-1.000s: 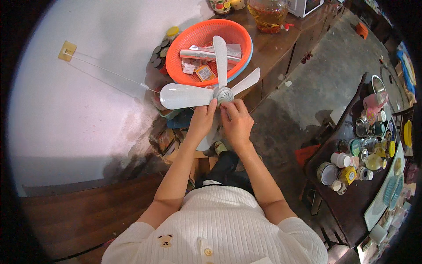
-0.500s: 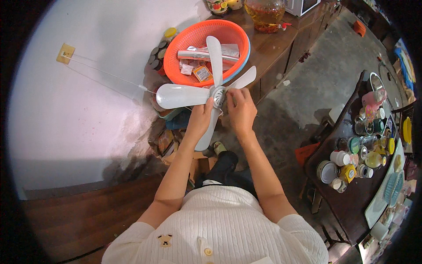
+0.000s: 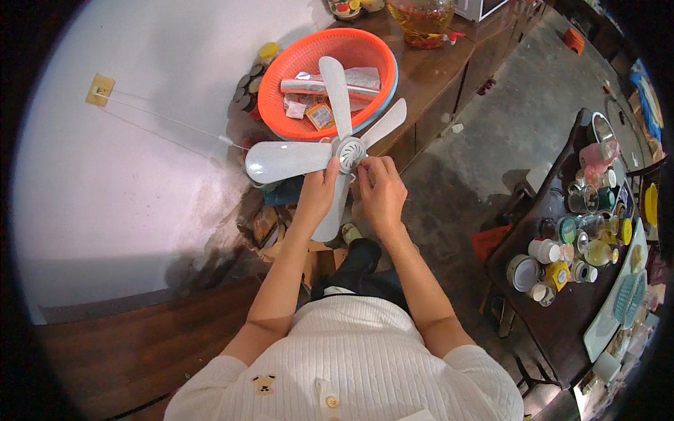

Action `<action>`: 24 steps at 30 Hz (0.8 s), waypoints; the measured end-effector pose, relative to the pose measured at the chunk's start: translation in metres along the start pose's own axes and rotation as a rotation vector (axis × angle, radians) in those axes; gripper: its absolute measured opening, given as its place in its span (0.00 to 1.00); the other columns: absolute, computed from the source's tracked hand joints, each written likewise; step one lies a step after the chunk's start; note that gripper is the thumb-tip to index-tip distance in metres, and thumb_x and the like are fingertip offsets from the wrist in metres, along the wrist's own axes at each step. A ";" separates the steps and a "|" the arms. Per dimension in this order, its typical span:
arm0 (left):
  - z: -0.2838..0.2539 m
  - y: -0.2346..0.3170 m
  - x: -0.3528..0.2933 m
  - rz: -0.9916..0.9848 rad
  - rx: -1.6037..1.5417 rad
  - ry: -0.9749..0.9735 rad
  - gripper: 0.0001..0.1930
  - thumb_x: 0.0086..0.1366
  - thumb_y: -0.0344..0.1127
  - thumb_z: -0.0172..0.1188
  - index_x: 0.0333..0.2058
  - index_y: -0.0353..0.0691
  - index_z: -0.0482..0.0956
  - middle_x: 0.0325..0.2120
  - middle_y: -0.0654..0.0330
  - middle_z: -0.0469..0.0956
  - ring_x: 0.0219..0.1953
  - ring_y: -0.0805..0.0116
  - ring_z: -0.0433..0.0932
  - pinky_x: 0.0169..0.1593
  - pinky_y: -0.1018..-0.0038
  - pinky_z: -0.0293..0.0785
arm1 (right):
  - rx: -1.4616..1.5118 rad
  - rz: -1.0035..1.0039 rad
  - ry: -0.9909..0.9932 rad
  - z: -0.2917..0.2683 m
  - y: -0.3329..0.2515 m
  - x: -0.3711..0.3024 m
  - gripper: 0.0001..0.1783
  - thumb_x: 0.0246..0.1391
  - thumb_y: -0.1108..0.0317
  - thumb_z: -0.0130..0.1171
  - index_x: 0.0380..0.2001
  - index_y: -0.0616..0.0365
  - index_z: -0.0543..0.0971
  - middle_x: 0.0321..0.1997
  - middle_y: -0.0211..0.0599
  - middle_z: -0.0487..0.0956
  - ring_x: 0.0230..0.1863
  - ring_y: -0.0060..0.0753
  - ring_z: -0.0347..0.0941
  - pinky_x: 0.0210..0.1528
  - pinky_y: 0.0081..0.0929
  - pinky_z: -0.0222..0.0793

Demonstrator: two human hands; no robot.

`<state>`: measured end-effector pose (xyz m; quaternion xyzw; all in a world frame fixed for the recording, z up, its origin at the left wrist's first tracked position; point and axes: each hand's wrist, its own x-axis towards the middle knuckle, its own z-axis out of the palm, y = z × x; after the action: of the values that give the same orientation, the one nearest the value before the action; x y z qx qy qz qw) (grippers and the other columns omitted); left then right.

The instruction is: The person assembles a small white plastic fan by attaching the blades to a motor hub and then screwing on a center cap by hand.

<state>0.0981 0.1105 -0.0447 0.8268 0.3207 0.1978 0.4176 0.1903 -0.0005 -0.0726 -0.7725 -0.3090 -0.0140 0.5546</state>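
A white fan (image 3: 291, 160) with long flat blades and a slotted round hub is held up in front of me, near the orange basket. My left hand (image 3: 320, 188) grips it beside the hub, thumb on the front near the root of the left blade. On the hub's right side, my right hand (image 3: 381, 188) has its fingertips pinched together. A small light-coloured bit shows by those fingertips, too small to name. One blade points down between my forearms, partly behind my left hand.
An orange plastic basket (image 3: 270, 105) with packets inside stands on a wooden cabinet (image 3: 435, 77) against the wall. Beyond it is a glass jar of amber liquid (image 3: 421, 24). A cord runs from a wall socket (image 3: 100, 90). At right, a dark table (image 3: 533, 323) carries several jars.
The fan has turned slightly, its upper blade tipping left and its hub facing me more. My right hand has shifted a little lower along the hub's right side.
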 end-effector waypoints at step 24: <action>0.009 -0.001 -0.002 0.036 0.052 0.047 0.31 0.75 0.44 0.54 0.67 0.27 0.60 0.64 0.36 0.66 0.67 0.41 0.65 0.68 0.60 0.59 | 0.009 0.035 0.019 -0.003 0.006 0.004 0.04 0.56 0.68 0.64 0.36 0.52 0.82 0.36 0.38 0.78 0.37 0.48 0.79 0.34 0.42 0.74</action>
<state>0.1014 0.1043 -0.0504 0.8383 0.3205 0.2161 0.3846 0.1978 -0.0021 -0.0752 -0.7750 -0.2904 -0.0102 0.5612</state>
